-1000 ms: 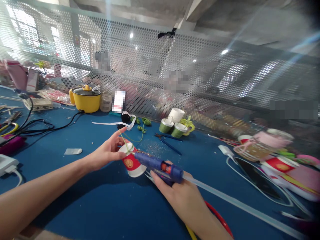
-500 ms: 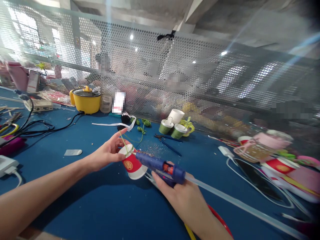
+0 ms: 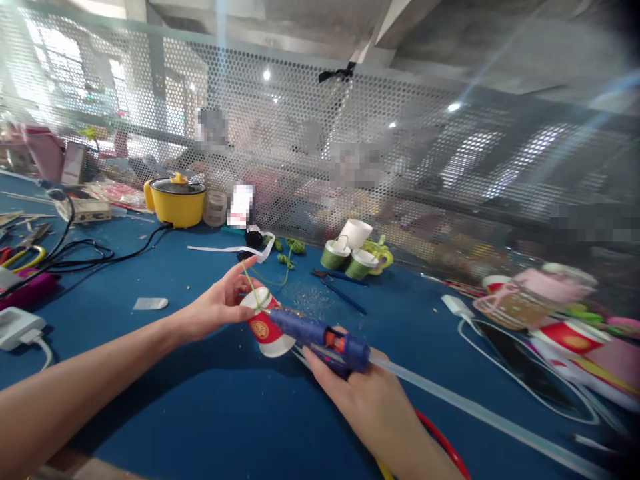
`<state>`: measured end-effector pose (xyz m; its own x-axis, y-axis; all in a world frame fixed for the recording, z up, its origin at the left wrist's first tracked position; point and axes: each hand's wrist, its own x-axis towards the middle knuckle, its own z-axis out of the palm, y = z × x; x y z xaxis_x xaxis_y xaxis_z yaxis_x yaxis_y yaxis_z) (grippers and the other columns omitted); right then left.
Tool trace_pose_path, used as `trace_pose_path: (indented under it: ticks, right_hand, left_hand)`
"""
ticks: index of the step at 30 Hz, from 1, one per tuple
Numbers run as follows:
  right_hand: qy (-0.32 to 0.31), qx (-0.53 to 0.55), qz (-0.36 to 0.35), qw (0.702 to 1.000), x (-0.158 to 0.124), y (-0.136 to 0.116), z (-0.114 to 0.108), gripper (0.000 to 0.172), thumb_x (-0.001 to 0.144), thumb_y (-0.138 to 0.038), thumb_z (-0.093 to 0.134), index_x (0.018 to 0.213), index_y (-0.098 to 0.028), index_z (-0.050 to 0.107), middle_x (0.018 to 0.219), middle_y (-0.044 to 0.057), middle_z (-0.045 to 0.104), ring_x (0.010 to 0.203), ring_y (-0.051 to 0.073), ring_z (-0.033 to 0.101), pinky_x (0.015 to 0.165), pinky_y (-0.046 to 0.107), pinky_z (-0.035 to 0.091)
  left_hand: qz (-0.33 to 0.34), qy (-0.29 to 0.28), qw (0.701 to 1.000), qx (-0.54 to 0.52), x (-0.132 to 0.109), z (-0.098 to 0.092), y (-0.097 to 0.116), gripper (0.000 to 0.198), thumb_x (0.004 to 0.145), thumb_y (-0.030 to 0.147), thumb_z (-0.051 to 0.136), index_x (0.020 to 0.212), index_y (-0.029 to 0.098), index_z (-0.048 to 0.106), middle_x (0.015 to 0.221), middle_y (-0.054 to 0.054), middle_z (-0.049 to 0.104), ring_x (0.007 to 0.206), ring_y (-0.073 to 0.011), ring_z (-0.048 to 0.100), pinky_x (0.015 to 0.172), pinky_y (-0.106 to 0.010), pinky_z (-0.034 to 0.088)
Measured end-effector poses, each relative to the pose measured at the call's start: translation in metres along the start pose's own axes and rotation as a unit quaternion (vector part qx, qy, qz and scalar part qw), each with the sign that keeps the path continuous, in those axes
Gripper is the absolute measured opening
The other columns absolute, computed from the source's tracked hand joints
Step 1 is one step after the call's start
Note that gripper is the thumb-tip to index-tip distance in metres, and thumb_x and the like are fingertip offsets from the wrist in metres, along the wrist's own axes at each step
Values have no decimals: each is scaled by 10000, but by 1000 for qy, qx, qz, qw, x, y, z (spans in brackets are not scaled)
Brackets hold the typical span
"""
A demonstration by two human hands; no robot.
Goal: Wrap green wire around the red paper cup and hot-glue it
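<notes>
My left hand (image 3: 227, 297) grips a red-and-white paper cup (image 3: 271, 331) near its upper rim, the cup tilted. A strand of green yarn (image 3: 251, 283) runs over the raised forefinger down to the cup's top and trails back to small green yarn clumps (image 3: 295, 246). Wrapped in my right hand (image 3: 377, 400) is a blue hot glue gun (image 3: 305, 328), a long clear glue stick (image 3: 450, 393) sticking out of its rear. The nozzle is at the cup's rim beside the yarn. Fingers of the right hand are partly hidden behind the gun.
Behind stand two green-wrapped cups and a white cup (image 3: 356, 233), with blue-handled pliers (image 3: 345, 293) in front. A yellow electric pot (image 3: 179, 201) and cables are at left. Right lie a phone (image 3: 525, 363) with a white cable and a jar (image 3: 515, 310). A perforated screen (image 3: 290, 133) borders the back.
The view has shifted slightly, so background things sit a little further right. Both hands keep their holds, and the nozzle stays by the cup's rim.
</notes>
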<state>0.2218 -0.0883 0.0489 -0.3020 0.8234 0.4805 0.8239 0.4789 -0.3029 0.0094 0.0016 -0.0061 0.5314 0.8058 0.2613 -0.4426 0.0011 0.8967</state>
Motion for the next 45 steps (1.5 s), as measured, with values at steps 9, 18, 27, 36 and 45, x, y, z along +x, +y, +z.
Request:
trace_pose_path:
  ticks: [9,18,27,36,45]
  right_hand:
    - [23,-96,-78,992,1,8,-4,309,871,-241,413,790,-197,708,652,68,690,635,214,677,610,295,557]
    - [32,-56,-43,997,1,6,-2,251,853,-257,466,765,-213,697,663,58,689,661,222,686,625,297,559]
    - [-3,2,14,1000,-2,-2,2,201,839,-231,493,746,-234,671,601,16,661,537,177,633,536,261,526]
    - [33,-8,5,999,-2,6,4,256,860,-277,442,753,-210,666,647,46,674,589,195,654,567,268,534]
    - [-2,-78,-60,995,2,9,-5,335,870,-246,399,822,-169,721,706,98,711,649,214,686,612,287,548]
  left_hand:
    - [-5,-13,1000,-18,0,0,1,792,670,119,715,1337,336,348,1010,-19,553,930,-163,526,802,-296,421]
    - [-1,-16,1000,-20,0,-1,0,807,657,121,723,1341,322,346,1012,-29,556,931,-170,539,802,-308,426]
    - [-5,-17,1000,-18,0,0,1,803,669,130,722,1348,319,337,1011,-26,548,936,-181,560,824,-333,428]
    - [-6,-17,1000,-12,-1,0,2,812,662,137,721,1350,313,328,1028,-33,540,951,-181,527,818,-325,414]
    - [-11,-24,1000,-5,-1,1,4,853,638,143,718,1365,309,303,1049,-46,537,942,-194,529,794,-332,413]
